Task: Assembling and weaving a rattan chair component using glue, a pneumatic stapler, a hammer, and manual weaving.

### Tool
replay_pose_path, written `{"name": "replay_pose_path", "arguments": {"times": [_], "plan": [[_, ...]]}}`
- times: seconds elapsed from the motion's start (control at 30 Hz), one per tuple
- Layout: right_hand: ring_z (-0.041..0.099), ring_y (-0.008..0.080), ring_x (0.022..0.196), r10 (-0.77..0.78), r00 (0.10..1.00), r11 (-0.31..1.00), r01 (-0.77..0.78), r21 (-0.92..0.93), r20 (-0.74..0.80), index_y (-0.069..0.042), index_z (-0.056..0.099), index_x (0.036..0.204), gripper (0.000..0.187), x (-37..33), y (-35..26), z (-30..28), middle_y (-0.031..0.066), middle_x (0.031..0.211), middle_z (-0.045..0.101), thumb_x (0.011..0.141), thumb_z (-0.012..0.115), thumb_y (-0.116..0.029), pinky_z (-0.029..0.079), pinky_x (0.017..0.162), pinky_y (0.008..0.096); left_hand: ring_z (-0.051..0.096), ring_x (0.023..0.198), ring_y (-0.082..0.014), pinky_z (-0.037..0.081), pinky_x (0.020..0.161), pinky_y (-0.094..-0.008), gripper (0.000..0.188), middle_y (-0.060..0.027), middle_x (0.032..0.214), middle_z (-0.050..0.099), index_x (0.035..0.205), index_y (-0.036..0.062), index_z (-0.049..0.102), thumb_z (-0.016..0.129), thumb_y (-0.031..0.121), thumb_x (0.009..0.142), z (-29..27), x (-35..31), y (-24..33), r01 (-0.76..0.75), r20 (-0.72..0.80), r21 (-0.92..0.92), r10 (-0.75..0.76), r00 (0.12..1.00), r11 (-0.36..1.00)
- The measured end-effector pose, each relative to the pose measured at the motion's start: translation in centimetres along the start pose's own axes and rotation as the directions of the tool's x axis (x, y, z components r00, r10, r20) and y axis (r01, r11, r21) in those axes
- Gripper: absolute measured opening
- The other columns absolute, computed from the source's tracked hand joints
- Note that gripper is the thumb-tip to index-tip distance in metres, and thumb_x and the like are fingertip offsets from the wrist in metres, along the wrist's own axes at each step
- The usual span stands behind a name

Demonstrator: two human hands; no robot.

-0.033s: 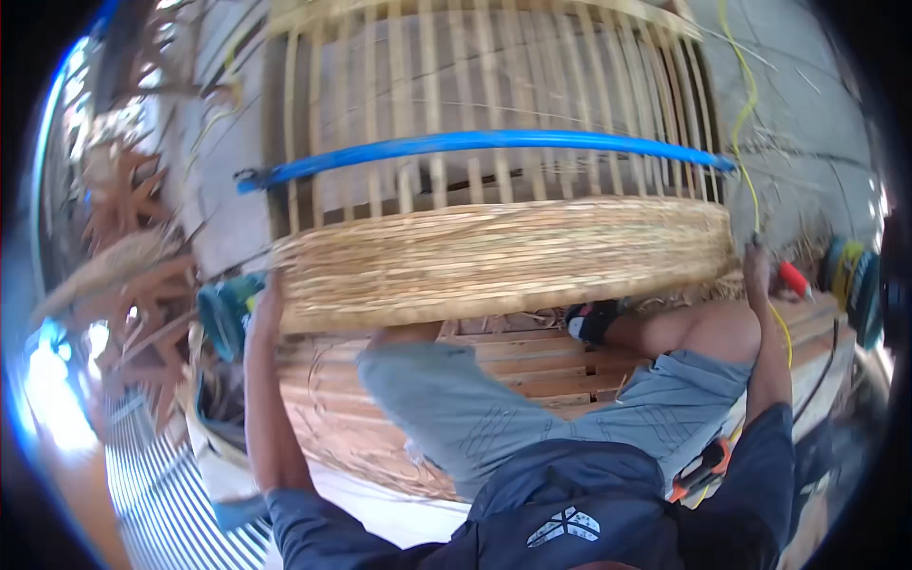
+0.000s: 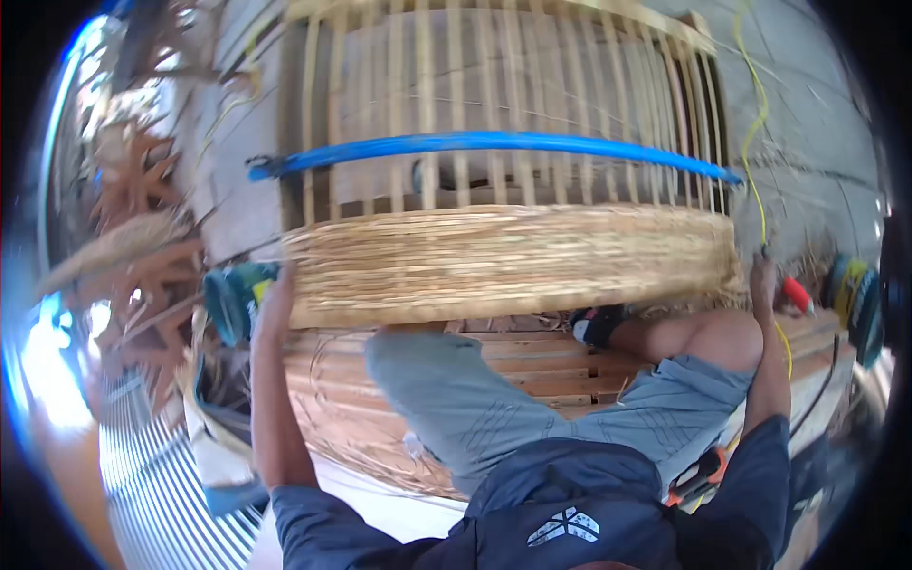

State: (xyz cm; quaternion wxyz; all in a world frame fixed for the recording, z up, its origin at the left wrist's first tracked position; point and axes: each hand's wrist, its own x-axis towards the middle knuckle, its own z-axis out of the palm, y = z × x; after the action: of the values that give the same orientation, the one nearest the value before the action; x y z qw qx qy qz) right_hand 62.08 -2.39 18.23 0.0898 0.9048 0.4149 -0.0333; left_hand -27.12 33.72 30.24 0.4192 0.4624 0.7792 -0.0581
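Before me lies a woven panel [image 2: 513, 252] of straw-coloured strands, on a frame with upright light slats [image 2: 513, 85]. A blue pole [image 2: 494, 142] runs across the slats beyond the weave. My left hand [image 2: 277, 296] is at the panel's left end, its fingers blurred and partly hidden. Off the panel's right end, my right hand [image 2: 763, 275] looks closed, with a small dark tip showing beyond the fingers. What it holds is too small to make out. A yellow cord [image 2: 757, 123] passes close by this hand.
My bent legs rest on a slatted wooden platform [image 2: 532, 351]. Green round containers stand at left [image 2: 233, 302] and right [image 2: 855, 304]. A red cylinder [image 2: 797, 294] lies near my right hand. An orange-and-black tool [image 2: 701, 475] is beside my right hip. Loose fibre scraps lie about.
The whole view has shifted slightly to the right. Both hands keep nearly the same places at the panel's two ends.
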Motion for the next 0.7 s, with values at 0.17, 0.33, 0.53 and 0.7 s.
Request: {"name": "replay_pose_path", "arguments": {"times": [0.17,0.33,0.53,0.7], "plan": [[0.051,0.0209,0.049,-0.352,0.914,0.631,0.073,0.773,0.2,-0.001,0.058,0.085,0.039,22.5,6.0,10.4,0.0069,0.056,0.053,0.089,0.053,-0.039,0.039,0.045,0.0376,0.054,0.081,-0.0114,0.045,0.074,-0.0272,0.049,-0.0086,0.086,0.063,0.102,-0.0051,0.061,0.056,0.042,0.088,6.5,-25.7,19.1,-0.111,-0.302,-0.215,0.042,0.952,0.97],[0.054,0.023,0.051,-0.398,0.807,0.788,0.057,0.614,0.436,0.0,0.058,0.09,0.039,16.8,0.6,6.2,0.0106,0.06,0.056,0.09,0.051,-0.039,0.042,0.046,0.0375,0.063,0.092,-0.0296,0.047,0.08,-0.0373,0.045,-0.0203,0.093,0.065,0.113,-0.0009,0.053,0.055,0.037,0.088,13.1,-38.5,17.7,-0.179,-0.446,-0.268,0.043,0.894,0.947],[0.06,0.0428,0.081,-0.389,0.908,0.921,0.384,0.063,0.155,0.002,0.06,0.106,0.05,12.3,6.9,-0.5,0.0273,0.086,0.062,0.089,0.051,-0.043,0.045,0.07,0.0486,0.06,0.095,-0.0392,0.046,0.081,-0.0398,0.049,-0.0262,0.1,0.061,0.123,-0.0009,0.044,0.055,0.032,0.088,15.2,-41.8,10.2,-0.075,-0.386,-0.4,-0.094,0.917,0.914],[0.059,0.0403,0.097,0.016,0.992,0.985,-0.038,0.166,0.129,0.008,0.055,0.115,0.045,-2.3,10.5,-6.1,0.0255,0.107,0.061,0.087,0.051,-0.027,0.043,0.081,0.0478,0.056,0.093,-0.0439,0.047,0.079,-0.0474,0.069,-0.0301,0.1,0.056,0.129,-0.0083,0.033,0.057,0.039,0.085,14.9,-39.9,5.1,-0.079,-0.351,-0.324,-0.043,0.935,0.943]]}}
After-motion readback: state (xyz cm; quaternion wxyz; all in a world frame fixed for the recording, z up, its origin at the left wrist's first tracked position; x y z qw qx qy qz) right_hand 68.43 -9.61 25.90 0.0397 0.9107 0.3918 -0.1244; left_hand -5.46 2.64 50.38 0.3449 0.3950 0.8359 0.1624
